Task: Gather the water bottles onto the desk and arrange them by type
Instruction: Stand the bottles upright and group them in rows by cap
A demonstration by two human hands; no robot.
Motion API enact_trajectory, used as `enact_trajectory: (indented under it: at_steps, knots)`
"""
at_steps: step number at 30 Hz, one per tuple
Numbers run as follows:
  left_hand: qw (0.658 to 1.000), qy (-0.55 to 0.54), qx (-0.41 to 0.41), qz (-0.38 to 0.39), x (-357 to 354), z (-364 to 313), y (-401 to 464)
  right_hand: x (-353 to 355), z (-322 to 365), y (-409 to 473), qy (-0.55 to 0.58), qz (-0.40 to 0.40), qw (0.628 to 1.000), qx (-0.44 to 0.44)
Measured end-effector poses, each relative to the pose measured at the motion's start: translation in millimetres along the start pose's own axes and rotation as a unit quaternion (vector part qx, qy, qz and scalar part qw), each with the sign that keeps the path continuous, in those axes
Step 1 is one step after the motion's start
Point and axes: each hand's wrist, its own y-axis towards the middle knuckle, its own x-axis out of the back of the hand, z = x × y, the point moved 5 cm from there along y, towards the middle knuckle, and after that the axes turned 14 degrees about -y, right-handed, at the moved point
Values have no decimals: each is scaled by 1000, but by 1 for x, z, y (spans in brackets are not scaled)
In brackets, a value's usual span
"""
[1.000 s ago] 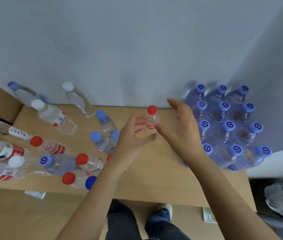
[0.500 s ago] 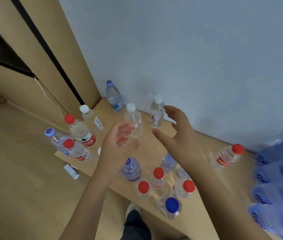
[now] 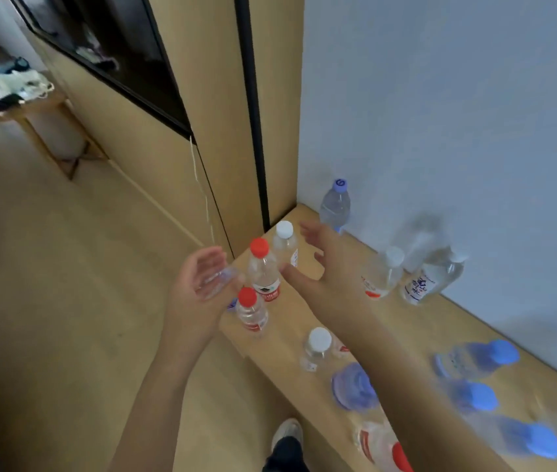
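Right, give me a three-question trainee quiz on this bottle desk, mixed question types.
1. True or false: the right hand is gripping a bottle.
2. Multiple choice: the corner bottle, standing where the desk meets the wall and the wooden panel, has which cap colour? A red, B pale purple, C white.
3. Fill in: between the left hand and the right hand, ___ red-capped bottles stand upright.

Key: 1 false, its fingers are spread and it holds nothing; 2 B; 3 two.
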Motion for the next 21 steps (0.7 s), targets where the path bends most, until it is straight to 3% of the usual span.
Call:
enact_trajectory:
  at_steps: [3, 8, 15, 21]
  knots:
    - [999, 11, 5, -46, 35, 5, 8, -34, 24, 14, 51, 62, 997, 21]
    - [994, 8, 30, -102, 72, 20, 13, -89, 50, 30, 27, 116, 993, 25]
    - [993, 9, 63, -101, 86, 42, 14, -144, 40, 60, -63, 200, 978, -10]
    - [992, 7, 82, -94, 84, 59, 17, -174, 21, 81, -102, 327, 936, -78]
